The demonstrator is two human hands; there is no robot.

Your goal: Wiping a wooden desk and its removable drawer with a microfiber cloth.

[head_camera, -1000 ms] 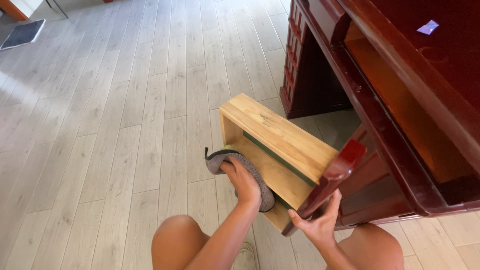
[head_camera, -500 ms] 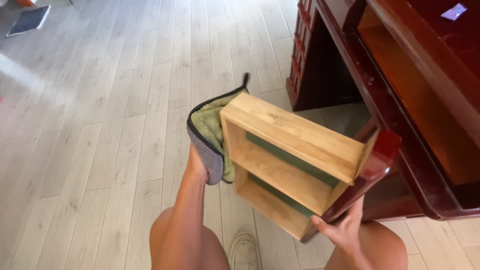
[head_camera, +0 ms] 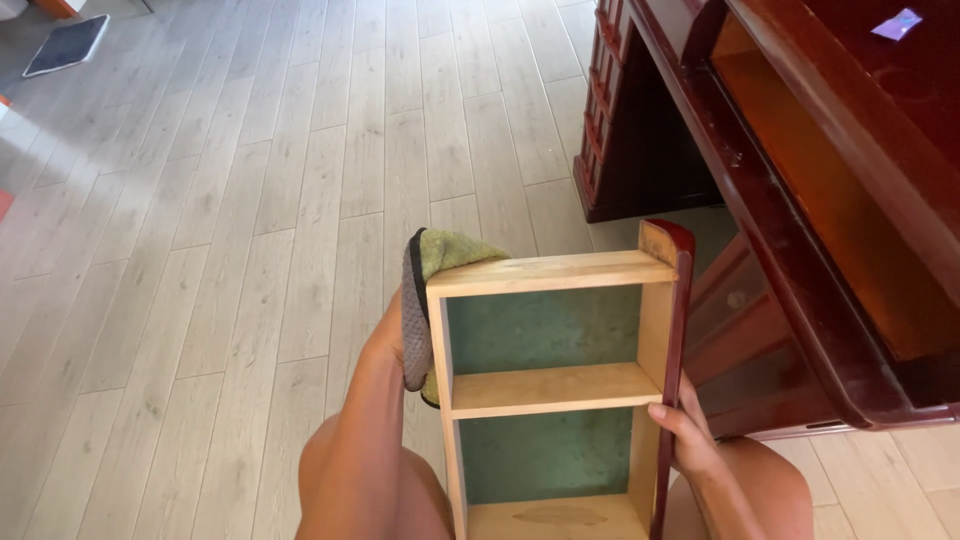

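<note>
Now the drawer (head_camera: 560, 390) is gripped at its right side by the right hand (head_camera: 685, 440), fingers curled over the dark red front (head_camera: 678, 370). At the left, a grey-green cloth (head_camera: 425, 300) is pressed against the drawer's outer wall by the left hand (head_camera: 385, 340), whose grip is mostly hidden behind it. The drawer is held upright over the knees, its green-lined compartments facing the camera. Far right, a dark red desk (head_camera: 800, 200) is seen on the pale plank floor (head_camera: 250, 200).

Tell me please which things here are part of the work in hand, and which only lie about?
In hand:
- wooden drawer, held upright
- cloth, pressed on its outer side
- left hand, right hand

Lying about:
- dark red desk
- dark mat
- small purple paper on the desk
</note>
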